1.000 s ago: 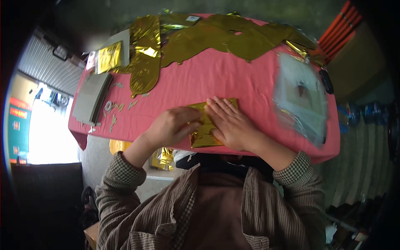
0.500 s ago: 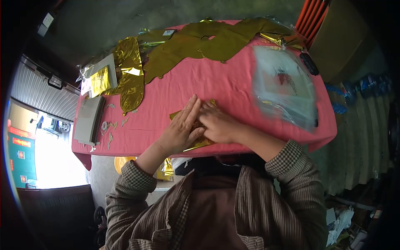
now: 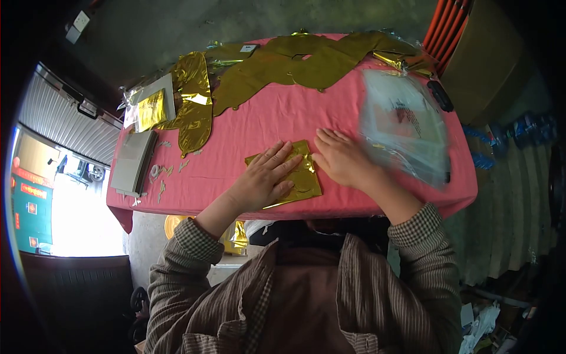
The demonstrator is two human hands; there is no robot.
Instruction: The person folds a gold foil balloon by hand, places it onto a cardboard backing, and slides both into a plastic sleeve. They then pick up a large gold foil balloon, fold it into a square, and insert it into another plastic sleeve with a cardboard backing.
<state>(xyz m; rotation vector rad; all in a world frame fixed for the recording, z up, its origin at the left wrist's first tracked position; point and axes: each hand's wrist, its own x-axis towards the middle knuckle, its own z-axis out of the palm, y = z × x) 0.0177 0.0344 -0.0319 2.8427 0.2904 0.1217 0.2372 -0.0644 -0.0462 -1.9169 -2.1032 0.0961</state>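
Observation:
A folded gold foil sheet [image 3: 305,180], roughly square and creased, lies near the front edge of the pink-covered table [image 3: 247,124]. My left hand [image 3: 268,174] rests flat on its left part, fingers stretched out, and covers much of it. Just right of the foil, my right hand [image 3: 342,158] lies palm down with its fingers extended, its thumb side close to the foil's edge. Nothing is held in that hand.
Large flat gold foil pieces [image 3: 265,74] spread along the far edge. Clear plastic bags [image 3: 404,124] lie at right. A stack of grey cards [image 3: 134,162] sits at left beside white scraps [image 3: 162,187]. A packet with gold foil [image 3: 151,110] lies behind them.
My right hand has moved right, off the foil and away from my left hand, uncovering the folded piece. My left hand stays on the foil.

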